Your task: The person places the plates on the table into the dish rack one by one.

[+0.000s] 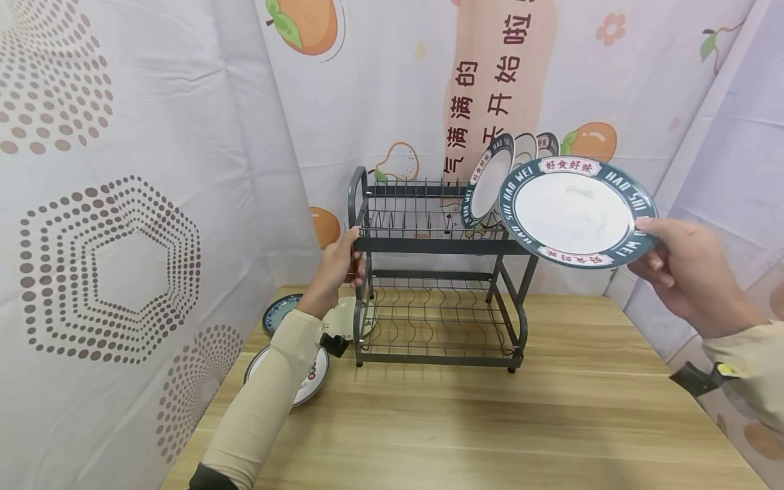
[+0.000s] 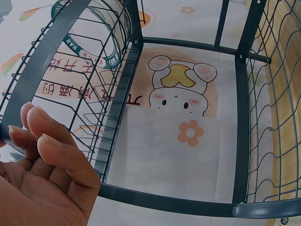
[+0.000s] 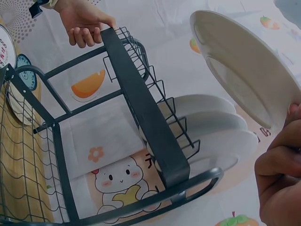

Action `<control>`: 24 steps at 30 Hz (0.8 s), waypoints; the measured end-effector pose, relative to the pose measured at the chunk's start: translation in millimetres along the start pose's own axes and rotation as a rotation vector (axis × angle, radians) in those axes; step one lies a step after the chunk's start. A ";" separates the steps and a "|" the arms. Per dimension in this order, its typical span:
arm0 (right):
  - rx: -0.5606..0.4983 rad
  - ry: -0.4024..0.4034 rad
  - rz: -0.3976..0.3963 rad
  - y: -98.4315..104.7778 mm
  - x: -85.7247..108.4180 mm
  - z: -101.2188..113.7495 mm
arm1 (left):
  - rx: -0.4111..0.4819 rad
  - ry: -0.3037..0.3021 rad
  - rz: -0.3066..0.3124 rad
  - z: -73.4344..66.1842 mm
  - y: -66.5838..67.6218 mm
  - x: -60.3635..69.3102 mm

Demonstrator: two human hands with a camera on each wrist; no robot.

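The right hand [image 1: 692, 272] pinches the rim of a white plate [image 1: 572, 211] with a green lettered border, held tilted in front of the rack's upper right end. Its pale underside [image 3: 244, 66] shows in the right wrist view. The left hand [image 1: 337, 269] grips the upper left front corner of a dark two-tier wire rack [image 1: 429, 245], thumb on the bar; in the left wrist view the left hand's [image 2: 51, 169] fingers curl by that bar. Several plates stand on edge in the top tier's right part, the front one a green-bordered plate [image 1: 490, 180].
At the left of the wooden table [image 1: 459, 422] lie a blue-rimmed plate [image 1: 278, 313], a white plate [image 1: 312, 378] and a cream dish [image 1: 343, 318], partly behind the left arm and rack. Patterned curtains [image 1: 367, 82] hang behind and at both sides.
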State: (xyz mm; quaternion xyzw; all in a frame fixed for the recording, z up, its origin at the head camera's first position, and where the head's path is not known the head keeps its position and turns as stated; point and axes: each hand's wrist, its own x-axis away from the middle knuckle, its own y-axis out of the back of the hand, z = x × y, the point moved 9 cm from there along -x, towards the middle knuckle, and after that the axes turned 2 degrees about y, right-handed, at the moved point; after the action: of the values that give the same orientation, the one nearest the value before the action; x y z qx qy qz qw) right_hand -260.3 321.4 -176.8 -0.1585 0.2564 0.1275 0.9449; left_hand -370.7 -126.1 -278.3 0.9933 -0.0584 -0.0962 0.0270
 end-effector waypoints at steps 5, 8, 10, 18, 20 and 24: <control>0.034 -0.005 -0.023 -10.1 -7.0 0.9 | 0.003 -0.003 -0.008 -0.6 0.7 -0.4; 0.069 -0.009 -0.031 -14.4 -11.2 -0.4 | -0.001 0.006 -0.014 -0.2 0.8 -0.6; 0.094 -0.013 -0.034 -17.2 -13.7 -1.4 | -0.001 0.009 -0.016 0.1 0.8 -0.6; 0.189 0.007 -0.079 -29.7 -23.1 0.4 | 0.006 0.018 -0.014 1.3 0.4 -0.1; 0.208 0.017 -0.086 -34.4 -26.3 1.7 | 0.009 0.021 -0.013 1.5 0.3 -0.5; 0.257 0.023 -0.106 -42.1 -33.0 2.4 | 0.009 0.012 -0.019 0.4 0.6 -1.0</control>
State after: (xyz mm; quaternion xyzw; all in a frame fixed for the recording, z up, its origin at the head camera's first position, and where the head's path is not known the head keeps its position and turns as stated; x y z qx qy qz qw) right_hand -273.2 278.3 -147.7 -0.0507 0.2728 0.0415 0.9598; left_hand -371.8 -126.7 -278.5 0.9945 -0.0495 -0.0901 0.0220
